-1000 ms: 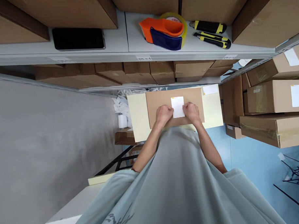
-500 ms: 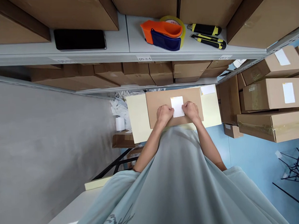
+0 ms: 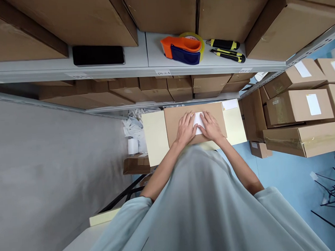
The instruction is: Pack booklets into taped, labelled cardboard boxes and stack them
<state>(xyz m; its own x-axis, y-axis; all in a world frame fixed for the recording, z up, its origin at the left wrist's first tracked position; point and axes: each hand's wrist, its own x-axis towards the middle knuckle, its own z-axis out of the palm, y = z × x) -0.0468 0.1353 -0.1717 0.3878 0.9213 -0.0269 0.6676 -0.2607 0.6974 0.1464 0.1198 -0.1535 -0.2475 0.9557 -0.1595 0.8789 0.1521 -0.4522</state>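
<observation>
A brown cardboard box [image 3: 172,119] lies on a pale yellow tabletop [image 3: 154,135] in front of my body. On its upper face is a white label [image 3: 199,120], partly covered by my fingers. My left hand [image 3: 186,127] rests flat over the label's left edge, fingers stretched out. Over the right edge lies my right hand [image 3: 210,126], also flat with its fingers spread. Both thumbs reach in towards each other on the label's lower part.
A shelf above carries an orange and blue tape dispenser [image 3: 181,48], two utility knives [image 3: 226,50], a black phone [image 3: 98,55] and large cartons. Stacked cardboard boxes [image 3: 295,106] stand at the right. Crumpled white paper [image 3: 136,128] and a white roll [image 3: 133,146] are left of the table.
My hands have gone from pinching the label's side edges to lying flat on it with fingers extended. The camera view has shifted slightly, so the shelf sits lower in the picture.
</observation>
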